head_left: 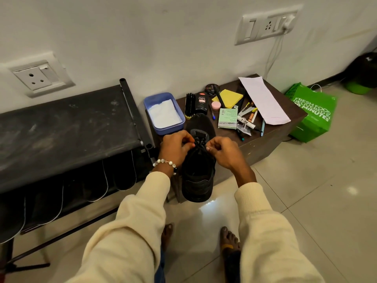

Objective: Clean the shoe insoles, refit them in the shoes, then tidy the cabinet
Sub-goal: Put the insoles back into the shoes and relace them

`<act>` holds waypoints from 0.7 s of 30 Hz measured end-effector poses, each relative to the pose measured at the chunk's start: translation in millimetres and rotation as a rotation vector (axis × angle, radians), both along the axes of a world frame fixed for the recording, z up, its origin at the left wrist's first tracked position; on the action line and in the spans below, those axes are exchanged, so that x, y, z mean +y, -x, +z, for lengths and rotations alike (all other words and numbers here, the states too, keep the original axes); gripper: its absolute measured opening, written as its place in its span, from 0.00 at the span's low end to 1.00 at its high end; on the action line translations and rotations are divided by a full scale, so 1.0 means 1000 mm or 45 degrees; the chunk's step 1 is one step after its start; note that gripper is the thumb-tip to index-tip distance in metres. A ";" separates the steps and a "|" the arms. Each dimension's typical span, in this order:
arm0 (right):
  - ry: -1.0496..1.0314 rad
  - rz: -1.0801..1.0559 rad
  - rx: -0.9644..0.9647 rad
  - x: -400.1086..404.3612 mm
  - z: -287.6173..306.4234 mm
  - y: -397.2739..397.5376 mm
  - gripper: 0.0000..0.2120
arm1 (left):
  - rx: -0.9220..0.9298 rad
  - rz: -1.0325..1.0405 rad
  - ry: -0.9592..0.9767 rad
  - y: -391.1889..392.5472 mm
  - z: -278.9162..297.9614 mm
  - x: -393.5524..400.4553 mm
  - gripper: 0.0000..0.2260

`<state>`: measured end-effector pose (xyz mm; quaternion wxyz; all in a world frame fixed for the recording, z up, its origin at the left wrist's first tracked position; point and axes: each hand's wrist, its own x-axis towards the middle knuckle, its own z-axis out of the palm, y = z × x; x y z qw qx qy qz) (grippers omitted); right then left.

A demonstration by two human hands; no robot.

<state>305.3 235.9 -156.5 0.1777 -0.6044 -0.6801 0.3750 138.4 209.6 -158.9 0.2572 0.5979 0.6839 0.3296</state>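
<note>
A black shoe (199, 176) lies lengthwise on the brown cabinet top (265, 131), its heel hanging over the front edge toward me. My left hand (176, 147) pinches the black laces (199, 142) on the left side of the tongue. My right hand (223, 152) pinches the laces on the right side. Both hands sit close together over the lacing. The insole is hidden inside the shoe.
A blue tub (164, 113) with white cloth, a shoe brush (189, 106), a polish bottle (201, 103), sticky notes (228, 98), pens and a paper sheet (263, 101) crowd the cabinet. A black shoe rack (67, 127) stands left. A green bag (312, 114) sits right.
</note>
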 end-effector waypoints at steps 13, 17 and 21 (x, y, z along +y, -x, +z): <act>0.409 0.074 0.596 -0.007 0.025 -0.019 0.11 | -0.074 -0.111 0.095 0.000 -0.001 0.004 0.08; 0.440 -0.032 0.611 -0.009 0.011 -0.014 0.11 | -0.006 -0.216 0.020 0.005 0.001 0.004 0.08; 0.385 -0.115 0.563 -0.007 0.003 -0.009 0.05 | 0.200 -0.326 -0.076 0.007 0.003 0.007 0.08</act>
